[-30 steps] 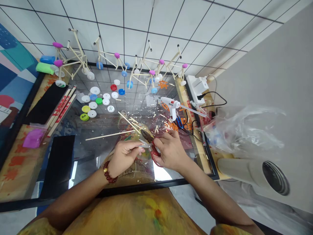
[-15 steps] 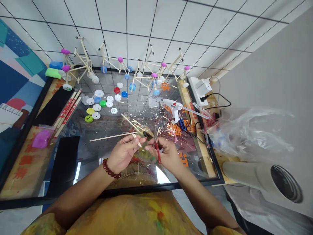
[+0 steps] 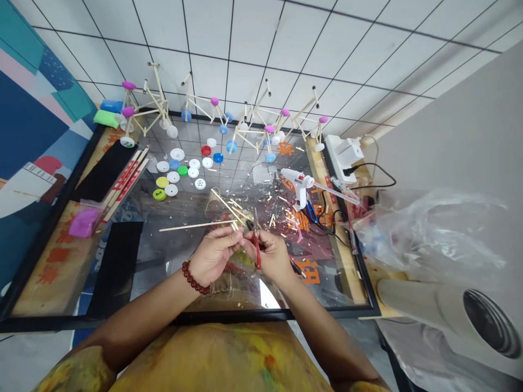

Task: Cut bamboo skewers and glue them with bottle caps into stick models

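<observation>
My left hand [image 3: 216, 251] is closed, pinching short pale wooden sticks [image 3: 234, 226] between thumb and fingers. Its wrist wears a dark red bead bracelet. Against it, fingertips touching or nearly so, is my right hand [image 3: 270, 255], closed on red-handled scissors [image 3: 257, 249] whose blades point away from me. What else the right fingertips grip is hidden. Just beyond the left hand lies a long thin stick [image 3: 192, 226] on the glass tabletop. More cut sticks [image 3: 226, 204] and small wood scraps are scattered beyond both hands.
Stick frames with bottle-cap wheels [image 3: 257, 128] line the table's back edge. Loose bottle caps [image 3: 182, 171] lie left of centre. A white glue gun [image 3: 300, 185] rests at the right, near a power strip [image 3: 345, 155]. Black strips [image 3: 116, 267] and purple clay [image 3: 84, 220] are on the left.
My right hand has moved left to meet the left hand, bringing the scissors closer to the sticks. The whole view has shifted slightly, so the table appears further right.
</observation>
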{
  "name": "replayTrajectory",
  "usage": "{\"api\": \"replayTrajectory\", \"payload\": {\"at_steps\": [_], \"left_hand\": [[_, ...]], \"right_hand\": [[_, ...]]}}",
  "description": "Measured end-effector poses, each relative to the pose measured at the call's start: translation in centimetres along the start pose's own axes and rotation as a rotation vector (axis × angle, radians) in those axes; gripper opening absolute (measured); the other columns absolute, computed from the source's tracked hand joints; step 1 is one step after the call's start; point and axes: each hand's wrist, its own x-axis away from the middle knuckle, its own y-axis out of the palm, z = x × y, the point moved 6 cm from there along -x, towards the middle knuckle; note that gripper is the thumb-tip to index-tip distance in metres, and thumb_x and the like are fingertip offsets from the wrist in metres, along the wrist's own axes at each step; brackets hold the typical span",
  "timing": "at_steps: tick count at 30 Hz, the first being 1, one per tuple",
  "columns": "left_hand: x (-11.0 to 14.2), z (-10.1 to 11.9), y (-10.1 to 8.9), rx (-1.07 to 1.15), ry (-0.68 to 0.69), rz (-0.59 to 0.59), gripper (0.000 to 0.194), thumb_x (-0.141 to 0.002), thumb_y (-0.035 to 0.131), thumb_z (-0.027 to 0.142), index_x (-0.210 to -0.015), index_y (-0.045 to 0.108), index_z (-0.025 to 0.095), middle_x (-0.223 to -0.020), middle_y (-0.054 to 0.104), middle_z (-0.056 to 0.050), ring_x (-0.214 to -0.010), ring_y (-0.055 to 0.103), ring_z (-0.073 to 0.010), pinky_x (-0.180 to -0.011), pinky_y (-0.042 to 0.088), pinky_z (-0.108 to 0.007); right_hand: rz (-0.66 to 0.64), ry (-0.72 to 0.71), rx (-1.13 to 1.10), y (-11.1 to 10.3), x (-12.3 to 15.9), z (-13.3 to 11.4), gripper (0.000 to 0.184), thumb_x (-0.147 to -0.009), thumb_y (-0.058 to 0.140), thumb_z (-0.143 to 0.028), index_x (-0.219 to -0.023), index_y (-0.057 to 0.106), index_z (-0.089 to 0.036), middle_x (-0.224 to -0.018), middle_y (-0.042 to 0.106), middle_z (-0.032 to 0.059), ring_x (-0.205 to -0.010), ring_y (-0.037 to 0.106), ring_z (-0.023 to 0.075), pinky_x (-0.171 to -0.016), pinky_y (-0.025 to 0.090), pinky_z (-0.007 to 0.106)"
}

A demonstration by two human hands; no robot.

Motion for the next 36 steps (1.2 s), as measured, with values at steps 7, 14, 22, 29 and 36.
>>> {"api": "replayTrajectory", "payload": {"at_steps": [7,14,22,29,36], "left_hand": [[-0.3,0.6,0.0,-0.121,0.077,-0.024,0.026,-0.057,0.089,0.021,-0.078,0.077,0.013,-0.077,0.072,-0.003,-0.061,0.059,-0.007,-0.059,0.046,-0.02],[-0.4,0.4,0.0,-0.187,0.104,-0.072,0.021,-0.062,0.086,0.025,-0.075,0.074,0.014,-0.071,0.069,-0.002,-0.063,0.063,-0.0094,-0.065,0.051,-0.022],[0.9,3.2,1.6,-0.945,0.477,-0.178,0.012,-0.075,0.074,0.029,-0.077,0.071,0.017,-0.074,0.069,-0.003,-0.068,0.06,-0.0132,-0.067,0.045,-0.025],[1.2,0.7,2.0,-1.106,0.136,-0.391,0.024,-0.085,0.063,0.035,-0.072,0.073,0.017,-0.069,0.071,-0.004,-0.065,0.064,-0.0155,-0.064,0.046,-0.026],[0.5,-0.7,0.7,-0.306,-0.18,-0.105,0.031,-0.059,0.088,0.033,-0.077,0.073,0.012,-0.076,0.074,-0.008,-0.074,0.07,-0.0189,-0.074,0.056,-0.033]], "right_hand": [[-0.089,0.046,0.064,-0.6,-0.3,-0.3,0.029,-0.074,0.076,-0.045,-0.07,0.067,-0.017,-0.063,0.061,-0.0014,-0.057,0.05,0.0111,-0.055,0.043,0.022],[-0.081,-0.034,0.156,-1.2,-0.3,-0.2,0.026,-0.076,0.075,-0.042,-0.073,0.069,-0.017,-0.066,0.062,0.0,-0.061,0.052,0.0126,-0.059,0.044,0.023],[-0.282,-0.047,0.37,-3.0,-0.5,-2.4,0.031,-0.079,0.069,-0.035,-0.057,0.057,-0.016,-0.054,0.045,-0.0053,-0.054,0.039,0.0086,-0.053,0.031,0.021],[-0.362,0.023,0.236,-3.4,-0.7,-1.7,0.031,-0.082,0.067,-0.046,-0.073,0.063,-0.016,-0.061,0.051,-0.0042,-0.056,0.044,0.0103,-0.054,0.033,0.023],[-0.051,-0.359,0.643,-2.8,0.3,-3.6,0.05,-0.068,0.077,-0.06,-0.093,0.062,-0.019,-0.077,0.06,0.003,-0.077,0.05,0.0209,-0.074,0.039,0.034]]}}
